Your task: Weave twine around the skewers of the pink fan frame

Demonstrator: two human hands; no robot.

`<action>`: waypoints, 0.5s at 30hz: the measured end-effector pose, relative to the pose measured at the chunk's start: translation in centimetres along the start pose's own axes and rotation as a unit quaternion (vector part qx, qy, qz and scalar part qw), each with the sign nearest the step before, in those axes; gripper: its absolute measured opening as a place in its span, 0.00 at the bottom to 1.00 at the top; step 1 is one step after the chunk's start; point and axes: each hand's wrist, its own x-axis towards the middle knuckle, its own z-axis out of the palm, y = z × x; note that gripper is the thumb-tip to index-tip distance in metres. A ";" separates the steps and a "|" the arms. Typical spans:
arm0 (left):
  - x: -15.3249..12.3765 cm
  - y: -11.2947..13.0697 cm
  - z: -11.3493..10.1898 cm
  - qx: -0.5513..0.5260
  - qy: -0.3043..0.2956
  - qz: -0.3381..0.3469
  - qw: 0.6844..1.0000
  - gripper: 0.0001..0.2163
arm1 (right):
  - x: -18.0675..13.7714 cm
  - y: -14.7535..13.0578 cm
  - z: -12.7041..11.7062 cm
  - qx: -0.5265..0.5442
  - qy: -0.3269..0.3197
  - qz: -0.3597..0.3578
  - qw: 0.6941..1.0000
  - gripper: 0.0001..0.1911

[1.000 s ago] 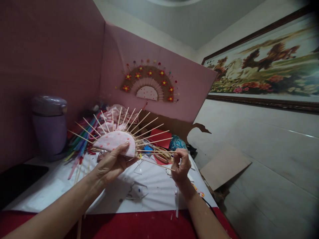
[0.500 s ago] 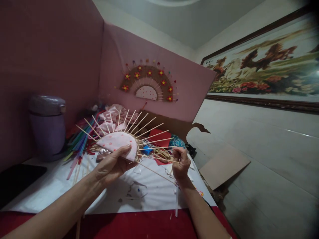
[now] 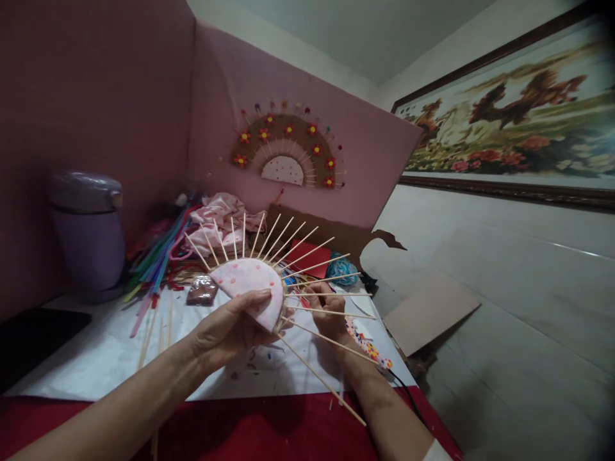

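My left hand point(image 3: 229, 330) grips a half-round pink dotted piece point(image 3: 250, 280) with several thin wooden sticks point(image 3: 307, 251) fanning out from its edge, held above the table. My right hand point(image 3: 323, 314) is behind those sticks, close to the piece's right side, fingers curled; whether it pinches a stick or something else I cannot make out. A finished fan-shaped model point(image 3: 287, 152) with red flowers hangs on the pink board behind.
White sheet point(image 3: 96, 358) over a red cloth point(image 3: 250, 429). Purple lidded jar point(image 3: 89, 234) at left, coloured straws point(image 3: 154, 266), pink fabric point(image 3: 223, 214), red paper point(image 3: 312, 259), blue yarn point(image 3: 342, 269), a dotted paper cut-out point(image 3: 365, 346), loose sticks point(image 3: 158, 326). Cardboard point(image 3: 427, 314) lies on the floor.
The stick fan has swung clockwise and shifted right, its lower sticks now pointing down toward me. My right hand moved left, in under the sticks near the pink piece.
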 end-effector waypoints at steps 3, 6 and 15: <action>0.0 -0.4 0.0 0.017 -0.010 -0.012 1.000 0.13 | -0.1 0.1 0.3 0.002 -0.009 0.016 1.000 0.07; -0.1 -0.6 0.2 0.023 -0.022 -0.027 0.999 0.13 | -0.2 0.2 0.7 0.006 -0.012 0.026 1.000 0.08; -0.1 -0.8 0.4 -0.006 -0.037 -0.045 0.998 0.10 | -0.3 0.0 1.1 0.011 -0.003 0.042 0.999 0.08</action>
